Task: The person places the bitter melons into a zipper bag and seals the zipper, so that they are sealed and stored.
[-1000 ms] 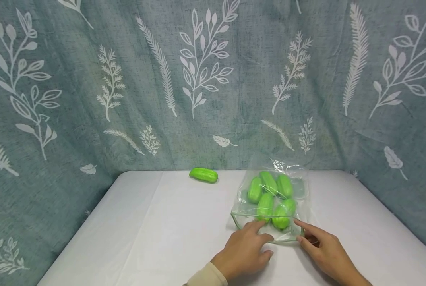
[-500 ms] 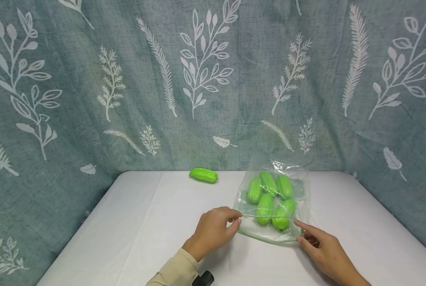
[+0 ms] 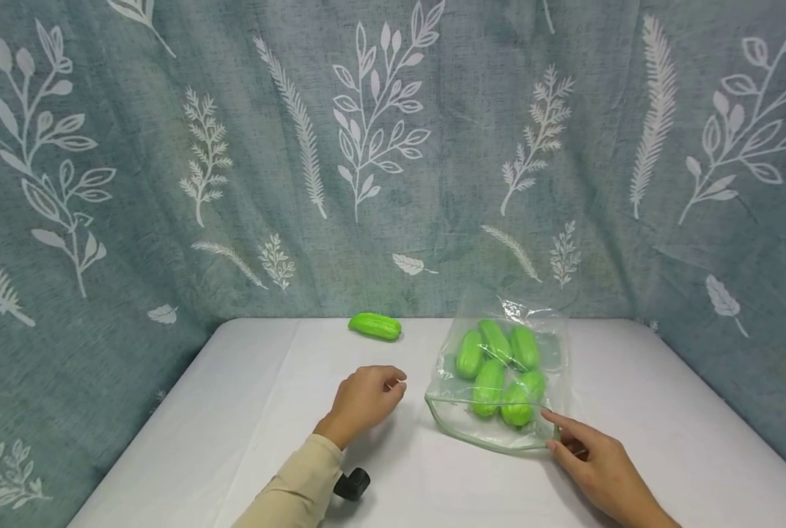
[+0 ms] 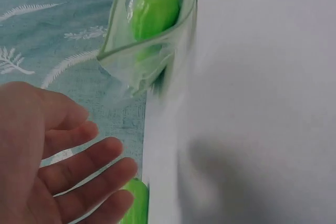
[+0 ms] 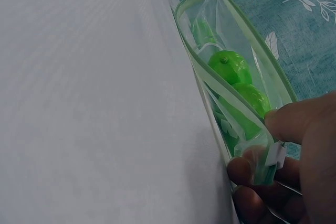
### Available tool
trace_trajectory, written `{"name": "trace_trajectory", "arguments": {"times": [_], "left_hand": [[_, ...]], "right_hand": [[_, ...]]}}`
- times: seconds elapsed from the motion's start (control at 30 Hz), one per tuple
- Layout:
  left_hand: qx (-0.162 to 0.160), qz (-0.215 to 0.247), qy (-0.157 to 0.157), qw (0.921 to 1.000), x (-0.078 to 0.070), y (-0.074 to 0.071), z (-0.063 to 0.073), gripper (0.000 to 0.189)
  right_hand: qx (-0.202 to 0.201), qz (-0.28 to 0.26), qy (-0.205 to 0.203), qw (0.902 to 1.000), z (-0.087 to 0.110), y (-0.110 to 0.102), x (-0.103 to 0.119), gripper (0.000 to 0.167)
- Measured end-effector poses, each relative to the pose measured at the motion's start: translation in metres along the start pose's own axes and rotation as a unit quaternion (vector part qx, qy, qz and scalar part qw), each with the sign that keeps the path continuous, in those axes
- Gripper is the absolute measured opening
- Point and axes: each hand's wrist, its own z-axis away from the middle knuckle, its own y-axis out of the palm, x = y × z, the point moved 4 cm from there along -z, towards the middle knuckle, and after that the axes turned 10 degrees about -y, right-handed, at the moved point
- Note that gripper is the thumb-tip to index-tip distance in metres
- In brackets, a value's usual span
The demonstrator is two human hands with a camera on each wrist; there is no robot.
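A clear plastic bag (image 3: 455,385) with a green-edged mouth lies on the right side of the white table, its opening toward me. Inside it are several bright green cucumbers (image 3: 488,385), which look like toys. At the mouth's right corner my right hand (image 3: 594,458) pinches the edge between thumb and fingers; the right wrist view shows the fingers around that corner (image 5: 265,174). Left of the bag, my left hand (image 3: 364,400) hovers over the table with loosely bent fingers, holding nothing. One more cucumber (image 3: 375,326) lies beyond it near the back edge.
The white-covered table (image 3: 274,425) ends at the back against a blue-green curtain (image 3: 287,147) printed with white leaves. The curtain also runs along the left and right sides. A small black device (image 3: 352,484) is at the left wrist.
My left hand has left the bag's mouth, touched its left corner, then moved away leftward with nothing in it. The right hand has stayed at the right corner.
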Motion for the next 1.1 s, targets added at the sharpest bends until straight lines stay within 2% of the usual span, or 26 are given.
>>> {"name": "trace_trajectory", "arguments": {"times": [0.27, 0.57, 0.93, 1.1], "left_hand": [[0.013, -0.008, -0.042, 0.9990, 0.013, 0.007, -0.014, 0.020], [0.022, -0.003, -0.075, 0.9969, 0.019, 0.006, -0.029, 0.021], [0.015, -0.008, -0.116, 0.9931, 0.030, 0.012, -0.045, 0.024], [-0.006, -0.014, -0.120, 0.9927, 0.033, 0.013, -0.053, 0.023]], "right_hand": [[0.003, -0.006, -0.002, 1.0000, 0.000, -0.002, 0.000, 0.047], [0.006, -0.004, 0.005, 1.0000, -0.001, -0.001, -0.001, 0.046], [-0.012, -0.012, -0.033, 0.9993, -0.004, -0.003, 0.003, 0.045], [-0.007, -0.007, -0.010, 0.9999, 0.001, -0.003, 0.001, 0.045]]}}
